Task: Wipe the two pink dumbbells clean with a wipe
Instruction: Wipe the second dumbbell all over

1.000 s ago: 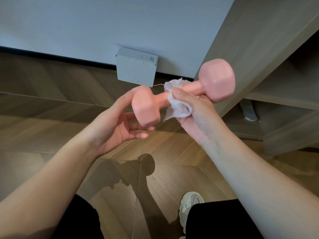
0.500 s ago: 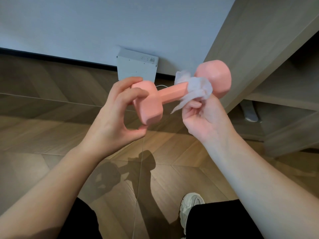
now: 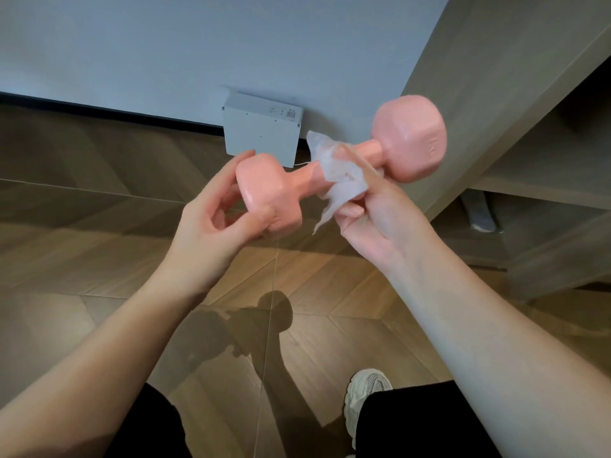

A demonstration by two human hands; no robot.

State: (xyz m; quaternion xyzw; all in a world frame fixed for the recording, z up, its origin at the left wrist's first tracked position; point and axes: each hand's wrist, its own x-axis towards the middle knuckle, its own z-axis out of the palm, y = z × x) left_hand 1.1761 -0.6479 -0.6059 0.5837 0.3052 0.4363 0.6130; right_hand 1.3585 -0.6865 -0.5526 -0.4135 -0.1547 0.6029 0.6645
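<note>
The left hand (image 3: 211,223) is gripping the near head of the glossy pink hex-ended dumbbell (image 3: 302,175), held in the air above the wooden floor. Its fingers, draped over that head half a second ago, are now cradling it from below, so the bar is probably being turned. The crumpled white wipe (image 3: 340,175) is sliding back from the far head toward mid-handle, with the right hand (image 3: 377,223) clamping it round the bar. The handle is likely nearing clean, and no second dumbbell is showing.
</note>
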